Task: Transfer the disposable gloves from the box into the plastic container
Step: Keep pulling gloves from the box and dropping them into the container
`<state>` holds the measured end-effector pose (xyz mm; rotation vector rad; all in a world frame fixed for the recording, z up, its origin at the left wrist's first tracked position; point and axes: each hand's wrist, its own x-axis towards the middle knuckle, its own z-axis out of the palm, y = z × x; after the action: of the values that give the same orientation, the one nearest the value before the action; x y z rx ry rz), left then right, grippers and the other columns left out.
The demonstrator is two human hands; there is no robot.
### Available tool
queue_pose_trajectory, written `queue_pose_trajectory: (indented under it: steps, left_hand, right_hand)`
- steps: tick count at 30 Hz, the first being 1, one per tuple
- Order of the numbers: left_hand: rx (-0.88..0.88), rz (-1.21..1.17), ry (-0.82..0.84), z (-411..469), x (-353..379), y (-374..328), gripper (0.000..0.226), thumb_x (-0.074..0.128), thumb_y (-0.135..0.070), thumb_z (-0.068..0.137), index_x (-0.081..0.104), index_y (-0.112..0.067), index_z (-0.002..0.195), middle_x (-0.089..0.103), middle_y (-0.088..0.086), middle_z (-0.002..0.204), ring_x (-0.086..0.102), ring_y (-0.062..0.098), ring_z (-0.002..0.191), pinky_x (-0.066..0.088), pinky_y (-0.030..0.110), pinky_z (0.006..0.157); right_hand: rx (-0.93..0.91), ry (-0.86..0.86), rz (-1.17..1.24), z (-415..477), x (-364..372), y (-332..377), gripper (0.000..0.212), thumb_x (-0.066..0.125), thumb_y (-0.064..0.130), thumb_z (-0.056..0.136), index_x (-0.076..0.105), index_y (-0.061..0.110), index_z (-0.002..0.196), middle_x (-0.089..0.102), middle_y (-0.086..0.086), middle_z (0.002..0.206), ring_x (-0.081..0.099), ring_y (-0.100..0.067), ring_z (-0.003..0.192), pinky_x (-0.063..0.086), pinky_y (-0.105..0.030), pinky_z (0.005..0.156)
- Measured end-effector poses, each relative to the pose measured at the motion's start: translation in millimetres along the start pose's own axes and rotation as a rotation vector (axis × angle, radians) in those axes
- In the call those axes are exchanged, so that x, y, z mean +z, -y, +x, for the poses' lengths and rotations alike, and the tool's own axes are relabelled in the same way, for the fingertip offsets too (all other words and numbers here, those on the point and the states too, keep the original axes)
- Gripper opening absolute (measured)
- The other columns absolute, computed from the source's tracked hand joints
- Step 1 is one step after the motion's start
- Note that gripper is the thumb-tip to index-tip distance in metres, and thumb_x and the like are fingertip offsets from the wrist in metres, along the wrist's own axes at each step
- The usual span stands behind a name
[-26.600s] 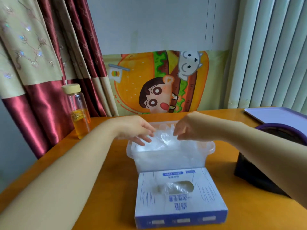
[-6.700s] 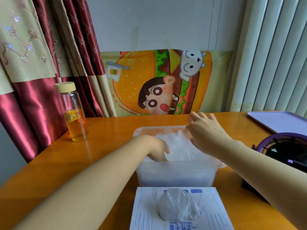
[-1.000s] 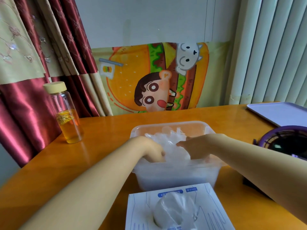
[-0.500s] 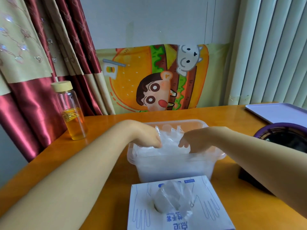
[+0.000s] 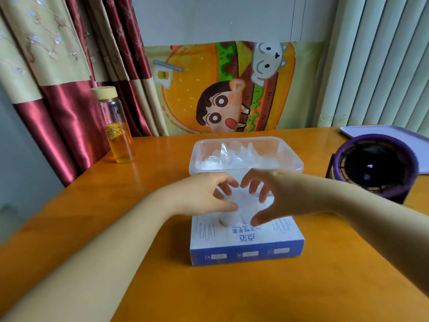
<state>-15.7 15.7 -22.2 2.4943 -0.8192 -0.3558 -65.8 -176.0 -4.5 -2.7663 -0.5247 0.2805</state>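
A blue and white glove box [image 5: 246, 240] is lying flat on the orange tabletop [image 5: 232, 287]. A tuft of thin clear gloves [image 5: 241, 205] is sticking up out of the opening in the box's top.

Both hands are hovering over that opening, one on each side of the tuft. The left hand [image 5: 204, 196] is curling its fingers and thumb in towards the tuft from the box's left. The frame is blurred there, so I cannot tell whether its grip is pinching the plastic or only touching it. The right hand [image 5: 283, 194] is cupping the tuft from the box's right. Its grip is standing apart, thumb low by the tuft's base and fingers spread above, not clamped on anything.

Just behind the box, a clear plastic container [image 5: 197, 156] is holding a loose heap of gloves [image 5: 239, 156] already inside it.

Behind and well to the left of the box, a glass bottle [image 5: 117, 129] with amber liquid and a pale cap is standing upright. To the right of the box, a round purple device [image 5: 373, 166] is sitting near a lilac tray [image 5: 383, 133]. A cartoon burger poster [image 5: 227, 89] is leaning against the wall beyond the box.
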Motion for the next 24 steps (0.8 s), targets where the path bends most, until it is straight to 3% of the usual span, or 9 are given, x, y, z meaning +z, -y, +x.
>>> queue_pose_trajectory:
  steps: [3, 5, 7, 9, 12, 15, 20, 24]
  left_hand:
    - [0.007, 0.024, -0.004, -1, 28, 4, 0.05, 0.07, -0.047, 0.081, 0.051, -0.035, 0.126, 0.058, -0.019, 0.117, 0.057, 0.001, 0.098, 0.053, 0.022, 0.083]
    - [0.027, -0.008, -0.052, -2, 41, 9, 0.039, 0.069, -0.044, 0.082, 0.055, -0.033, 0.117, 0.063, -0.014, 0.114, 0.059, 0.001, 0.094, 0.054, 0.024, 0.081]
    - [0.018, -0.037, -0.122, -2, 51, 15, 0.035, 0.069, -0.041, 0.084, 0.057, -0.031, 0.114, 0.064, -0.013, 0.115, 0.06, 0.002, 0.096, 0.052, 0.024, 0.082]
    - [0.0, -0.052, -0.183, -2, 61, 21, 0.038, 0.07, -0.038, 0.084, 0.058, -0.029, 0.118, 0.064, -0.013, 0.117, 0.059, 0.005, 0.101, 0.052, 0.028, 0.087]
    - [-0.019, -0.076, -0.244, -2, 69, 25, 0.038, 0.07, -0.036, 0.083, 0.058, -0.028, 0.118, 0.063, -0.012, 0.114, 0.058, 0.006, 0.099, 0.052, 0.031, 0.086]
    - [-0.018, -0.101, -0.245, -2, 71, 24, 0.036, 0.07, -0.035, 0.084, 0.058, -0.026, 0.117, 0.063, -0.01, 0.113, 0.059, 0.007, 0.098, 0.053, 0.031, 0.086]
    - [-0.008, -0.106, -0.227, -4, 70, 21, 0.024, 0.067, -0.035, 0.086, 0.058, -0.029, 0.107, 0.063, -0.011, 0.104, 0.059, 0.005, 0.093, 0.054, 0.031, 0.084]
    - [0.001, -0.078, -0.193, -5, 69, 16, 0.023, 0.063, -0.031, 0.089, 0.059, -0.022, 0.11, 0.066, -0.003, 0.103, 0.061, 0.012, 0.092, 0.055, 0.038, 0.084]
  right_hand:
    - [0.047, -0.08, 0.075, 2, 31, -6, 0.071, 0.077, 0.045, 0.072, 0.037, 0.032, 0.129, 0.043, 0.018, 0.114, 0.05, -0.008, 0.104, 0.045, -0.019, 0.087]
    - [0.031, -0.205, 0.148, 8, 46, -13, 0.055, 0.075, 0.04, 0.076, 0.048, 0.027, 0.122, 0.052, 0.013, 0.11, 0.054, -0.011, 0.096, 0.049, -0.022, 0.082]
    - [0.005, -0.329, 0.212, 14, 58, -22, 0.023, 0.069, 0.034, 0.083, 0.062, 0.015, 0.095, 0.062, 0.002, 0.088, 0.055, -0.013, 0.074, 0.05, -0.029, 0.07]
    - [0.053, -0.385, 0.363, 14, 64, -29, 0.03, 0.062, 0.035, 0.089, 0.062, 0.012, 0.071, 0.061, 0.0, 0.066, 0.051, -0.009, 0.056, 0.043, -0.027, 0.058]
    - [0.09, -0.361, 0.715, 8, 68, -32, 0.031, 0.053, 0.04, 0.092, 0.072, 0.016, 0.084, 0.073, 0.005, 0.079, 0.069, -0.007, 0.07, 0.054, -0.026, 0.068]
    - [0.084, -0.377, 0.881, 9, 70, -33, 0.028, 0.049, 0.035, 0.094, 0.073, 0.021, 0.094, 0.075, 0.005, 0.092, 0.071, -0.015, 0.084, 0.057, -0.031, 0.08]
    - [0.015, -0.485, 0.758, 12, 55, -22, 0.029, 0.046, 0.036, 0.093, 0.07, 0.023, 0.104, 0.071, 0.011, 0.099, 0.065, 0.001, 0.092, 0.048, -0.018, 0.084]
    - [-0.022, -0.526, 0.557, 11, 36, -15, 0.032, 0.046, 0.034, 0.096, 0.069, 0.019, 0.111, 0.067, 0.01, 0.109, 0.061, -0.002, 0.101, 0.044, -0.013, 0.087]
